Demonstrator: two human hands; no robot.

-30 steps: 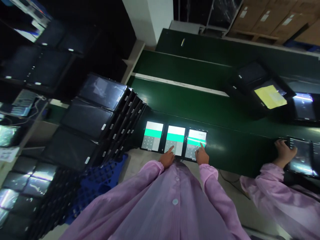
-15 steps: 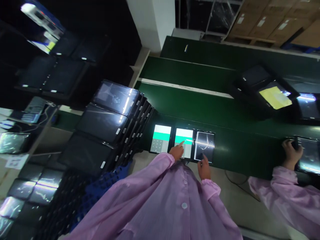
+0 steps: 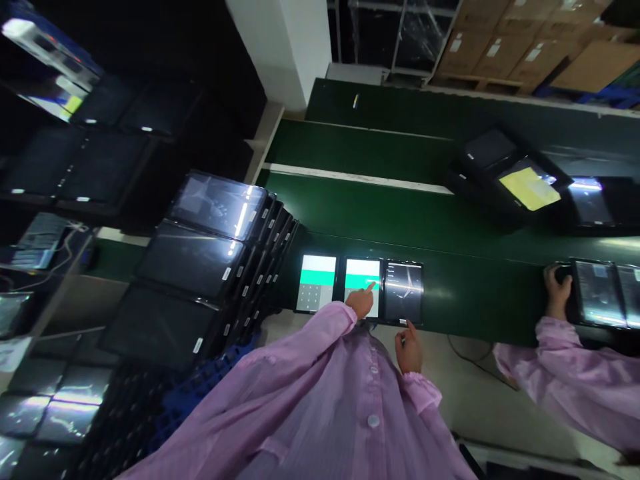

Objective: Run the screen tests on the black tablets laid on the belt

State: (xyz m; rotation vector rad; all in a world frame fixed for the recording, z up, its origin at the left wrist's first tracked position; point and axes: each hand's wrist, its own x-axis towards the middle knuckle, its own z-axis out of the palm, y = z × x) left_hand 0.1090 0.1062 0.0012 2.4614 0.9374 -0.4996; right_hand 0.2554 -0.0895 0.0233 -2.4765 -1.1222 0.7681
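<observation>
Three tablets lie side by side on the green bench. My left hand points with its index finger at the right side of the lit screen of the middle tablet, which shows white, green and grey areas. A similar screen with a keypad glows on the left tablet. The right tablet has a dark screen with small text lines at its upper left. Just below its lower edge is my right hand, index finger stretched toward a small white label; it holds nothing.
Dark tablets in tall stacked trays stand close on my left. At the right, a co-worker's hand rests beside more tablets. A yellow sheet lies on dark devices farther back. Cardboard boxes stand beyond the green bench.
My left fingertip has slid right across the middle screen. My right hand has drawn back from the right tablet's screen to its lower edge, and text lines now show there. The view has shifted slightly.
</observation>
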